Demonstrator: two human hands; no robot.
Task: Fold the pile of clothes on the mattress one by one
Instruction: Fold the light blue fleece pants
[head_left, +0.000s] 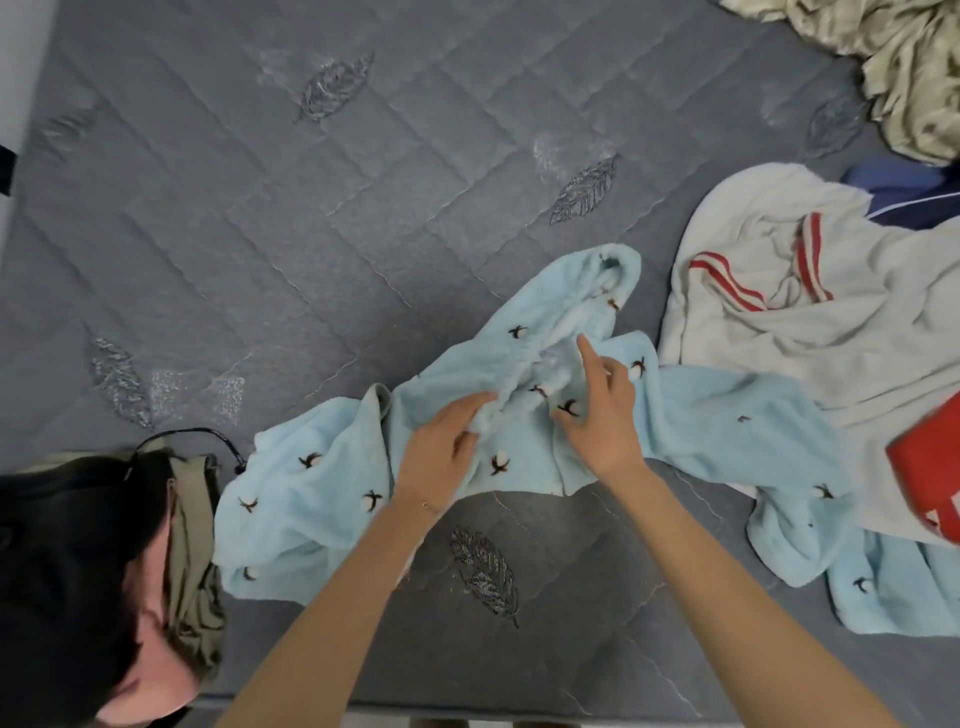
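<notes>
The blue garment (727, 431), dotted with small embroidered flowers, lies spread and rumpled across the mattress (260, 234) near its front edge. At its middle the left hand (441, 457) grips a bunched fold. Just at 3 o'clock of it the right hand (605, 421) pinches the cloth, forefinger straight.

The mattress is grey, quilted, stitched with leaves. A white garment (857, 338) with red stripes lies at 3 o'clock, navy cloth (904, 192) at 2, beige cloth (909, 62) at 1, and dark clothes (78, 571) at 8. A red patch (930, 467) has white lettering, cut off and unreadable.
</notes>
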